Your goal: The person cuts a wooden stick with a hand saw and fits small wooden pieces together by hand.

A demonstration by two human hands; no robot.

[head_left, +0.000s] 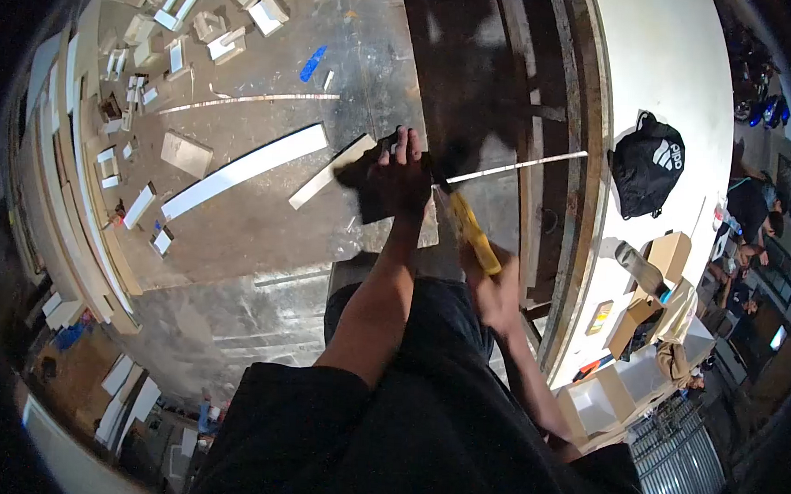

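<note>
My left hand (404,178) lies palm down near the table's right edge, with its fingers stretched out. It presses on the work surface; what lies under the palm is hidden in shadow. A pale wood strip (333,171) runs up to it from the left. My right hand (492,291) is wrapped round a yellow saw (474,233), blurred by motion. The saw's dark far end is close to my left hand, beside a thin striped strip (518,166). That strip juts out to the right over the dark gap past the table's edge.
On the brown table (236,258) lie a long white board (249,170), another thin strip (252,102), a blue piece (312,64) and several small wooden assemblies (228,45). To the right, a white surface holds a black backpack (648,165), a bottle (640,268) and cardboard boxes (596,401).
</note>
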